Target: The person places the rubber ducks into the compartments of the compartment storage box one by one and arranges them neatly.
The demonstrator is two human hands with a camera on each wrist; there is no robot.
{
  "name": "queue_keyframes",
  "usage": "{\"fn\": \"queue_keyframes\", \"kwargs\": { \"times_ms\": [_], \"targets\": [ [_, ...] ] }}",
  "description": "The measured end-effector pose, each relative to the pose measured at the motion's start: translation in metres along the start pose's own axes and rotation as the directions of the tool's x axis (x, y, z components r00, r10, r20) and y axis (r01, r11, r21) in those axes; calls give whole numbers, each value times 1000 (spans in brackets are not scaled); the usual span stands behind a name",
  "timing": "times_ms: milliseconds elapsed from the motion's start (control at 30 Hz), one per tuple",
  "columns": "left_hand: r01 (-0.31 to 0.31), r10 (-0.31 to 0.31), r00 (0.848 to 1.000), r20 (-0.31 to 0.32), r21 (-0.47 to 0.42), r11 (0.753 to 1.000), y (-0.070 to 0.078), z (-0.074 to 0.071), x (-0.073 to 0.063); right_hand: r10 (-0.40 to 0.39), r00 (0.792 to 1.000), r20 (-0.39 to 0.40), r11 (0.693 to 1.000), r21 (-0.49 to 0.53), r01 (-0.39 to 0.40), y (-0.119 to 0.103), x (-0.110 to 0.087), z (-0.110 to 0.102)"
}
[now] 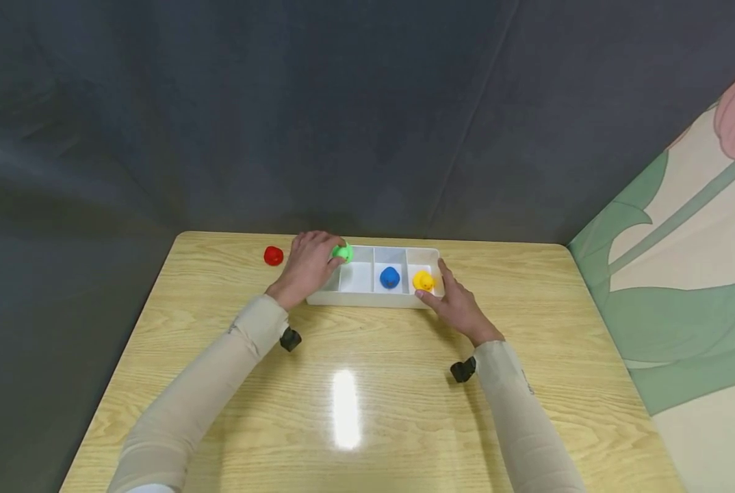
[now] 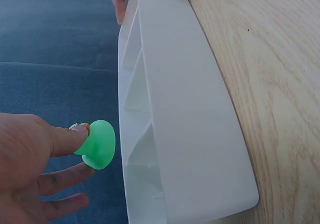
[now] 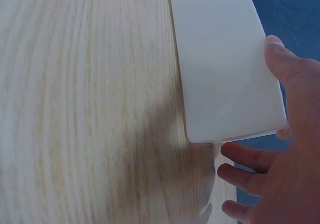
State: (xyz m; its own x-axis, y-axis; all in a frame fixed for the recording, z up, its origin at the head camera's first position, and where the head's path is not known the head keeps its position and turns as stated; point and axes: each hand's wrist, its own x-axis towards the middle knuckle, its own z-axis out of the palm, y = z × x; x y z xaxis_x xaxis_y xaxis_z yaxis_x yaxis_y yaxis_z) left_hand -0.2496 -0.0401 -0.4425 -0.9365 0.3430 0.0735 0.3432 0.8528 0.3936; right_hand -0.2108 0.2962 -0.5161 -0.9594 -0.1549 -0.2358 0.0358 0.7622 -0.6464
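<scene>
My left hand (image 1: 308, 267) pinches a green rubber duck (image 2: 101, 144) between thumb and fingers, held over the left part of a long white divided box (image 1: 367, 300). A blue rubber duck (image 1: 389, 277) sits in one compartment right of the middle. In the rightmost compartment lies a yellow rubber duck (image 1: 423, 281). My right hand (image 1: 460, 308) rests around the box's right end, its thumb on the front rim and its other fingers extended along the end wall. The leftmost compartment is partly hidden behind my left hand.
A red rubber duck or similar small red toy (image 1: 273, 256) lies on the wooden table (image 1: 404, 397) left of the box, near the back edge. Behind the table hangs a dark curtain (image 1: 343, 123). Patterned fabric (image 1: 700, 274) hangs at the right.
</scene>
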Motion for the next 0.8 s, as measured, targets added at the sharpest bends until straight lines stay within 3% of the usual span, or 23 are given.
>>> {"fn": "queue_keyframes", "kwargs": {
  "times_ms": [467, 800],
  "targets": [
    [-21, 21, 999, 24, 4, 1000, 4, 11, 2, 12, 1000, 2, 1000, 6, -12, 0, 1, 0],
    [-1, 1, 998, 61, -1, 1000, 6, 25, 5, -1, 1000, -5, 1000, 9, 1, -1, -1, 1]
  ]
}}
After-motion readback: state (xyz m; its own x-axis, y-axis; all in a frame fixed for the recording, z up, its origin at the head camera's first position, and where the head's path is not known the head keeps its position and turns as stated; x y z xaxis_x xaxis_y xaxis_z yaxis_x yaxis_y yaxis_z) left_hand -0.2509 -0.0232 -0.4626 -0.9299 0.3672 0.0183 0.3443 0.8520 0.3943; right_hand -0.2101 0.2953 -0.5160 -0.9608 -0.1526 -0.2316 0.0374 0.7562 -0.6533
